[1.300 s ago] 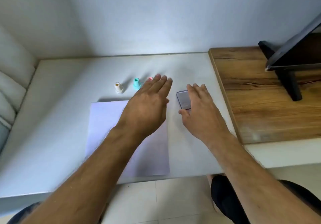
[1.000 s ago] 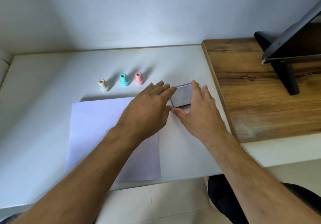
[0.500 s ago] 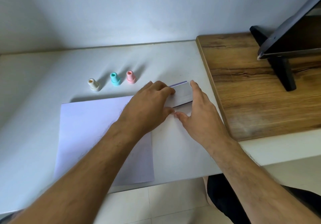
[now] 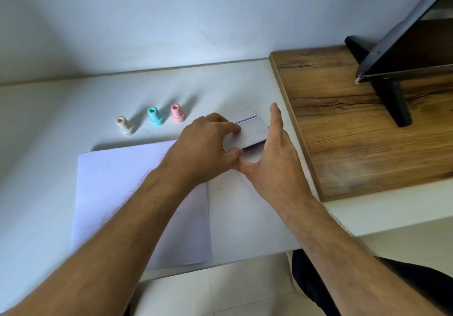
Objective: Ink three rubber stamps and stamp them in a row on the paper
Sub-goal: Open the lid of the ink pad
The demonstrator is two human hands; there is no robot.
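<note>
Now | left hand pinches ink pad lid | right hand flat, fingers straight beside it

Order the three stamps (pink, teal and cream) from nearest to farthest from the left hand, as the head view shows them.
Measured from the left hand, which grips the ink pad lid:
1. Pink stamp, just behind the hand's knuckles, the rightmost of the row.
2. Teal stamp, in the middle of the row.
3. Cream stamp, at the left end, beyond the paper's far edge.

Bare forearms, no sleeves, no watch or rings on left hand or right hand. Dark trousers below.
</note>
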